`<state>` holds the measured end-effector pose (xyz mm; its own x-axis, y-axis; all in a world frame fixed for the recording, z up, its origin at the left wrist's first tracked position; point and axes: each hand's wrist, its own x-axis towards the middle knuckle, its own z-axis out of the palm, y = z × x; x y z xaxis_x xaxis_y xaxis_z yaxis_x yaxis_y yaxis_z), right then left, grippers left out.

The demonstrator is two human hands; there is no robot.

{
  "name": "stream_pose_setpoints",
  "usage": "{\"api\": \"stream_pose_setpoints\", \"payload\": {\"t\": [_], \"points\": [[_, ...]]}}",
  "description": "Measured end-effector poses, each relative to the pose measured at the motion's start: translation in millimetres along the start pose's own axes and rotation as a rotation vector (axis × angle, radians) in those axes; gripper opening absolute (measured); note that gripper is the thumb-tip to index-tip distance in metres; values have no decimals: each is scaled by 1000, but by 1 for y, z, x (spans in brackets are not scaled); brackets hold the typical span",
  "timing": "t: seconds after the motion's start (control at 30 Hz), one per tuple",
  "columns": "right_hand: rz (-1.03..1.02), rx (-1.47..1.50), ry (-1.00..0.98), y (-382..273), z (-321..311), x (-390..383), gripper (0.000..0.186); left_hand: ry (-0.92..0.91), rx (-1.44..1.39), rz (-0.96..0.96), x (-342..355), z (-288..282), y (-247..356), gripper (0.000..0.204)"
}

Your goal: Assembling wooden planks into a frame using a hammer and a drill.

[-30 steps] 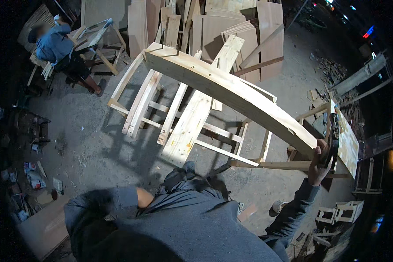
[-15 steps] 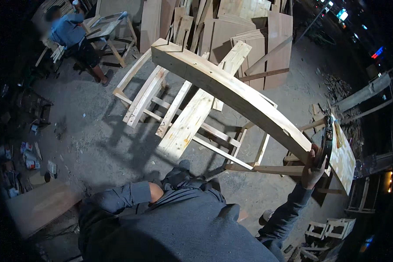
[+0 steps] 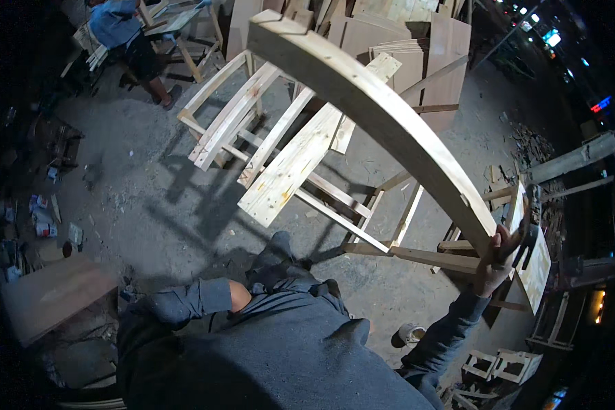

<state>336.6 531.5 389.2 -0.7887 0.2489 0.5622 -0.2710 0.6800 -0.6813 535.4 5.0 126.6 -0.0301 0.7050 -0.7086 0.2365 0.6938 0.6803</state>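
Gripping with the right hand (image 3: 493,266), closed, by the look of it, around a dark hammer-like tool (image 3: 530,229), forked head clear of the knuckles. Pressing in close at the near end of a thick wooden beam (image 3: 396,140) as well, perhaps to steady it; impossible to tell from here whether taking any weight. Over to the left, seeing only a bent sleeve (image 3: 195,301) and not the left hand, so unable to call that grip open or closed.

Outward along the beam now: running up to the upper left, looking bowed, maybe only through the lens, and crossing above a wide pale plank (image 3: 290,167). Down there, apparently laid over the rails of a slatted wooden frame (image 3: 277,138) for support, and jutting out past the frame's near edge. Past the far edge, leaning on end, probably to spare the floor (image 3: 143,205): stacked up with flat boards (image 3: 447,61). Swinging right, glimpsing a patchy pale panel (image 3: 536,280), tilted on its framework, and below that, on the floor, small wooden frames (image 3: 504,365). Finally, far upper left, catching a co-worker (image 3: 133,41) beside another frame.
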Motion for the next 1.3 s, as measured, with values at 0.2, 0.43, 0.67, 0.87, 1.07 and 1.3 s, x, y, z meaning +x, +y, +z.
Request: {"api": "stream_pose_setpoints", "payload": {"t": [0.2, 0.43, 0.67, 0.87, 1.07, 1.3], "points": [[3, -67, 21, 10, -13, -5, 40, -278, 188, -116, -15, -23, 36, 31], [-59, 5, 174, 12, -11, -5, 23, -312, 83, -59, -32, -42, 35, 31], [-170, -210, 196, 4, -19, -9, 22, -330, 47, -54, -46, -54, 51, 31], [-64, -158, 204, 0, -20, -20, 31, -46, -69, -85, -81, -132, 86, 34], [-86, -46, 150, 1, -18, -17, 31, 1586, -337, 258, -197, -265, 108, 51], [-114, 161, 43, 3, -7, -14, 31, 1743, -455, 805, -252, -323, 145, 47]]}}
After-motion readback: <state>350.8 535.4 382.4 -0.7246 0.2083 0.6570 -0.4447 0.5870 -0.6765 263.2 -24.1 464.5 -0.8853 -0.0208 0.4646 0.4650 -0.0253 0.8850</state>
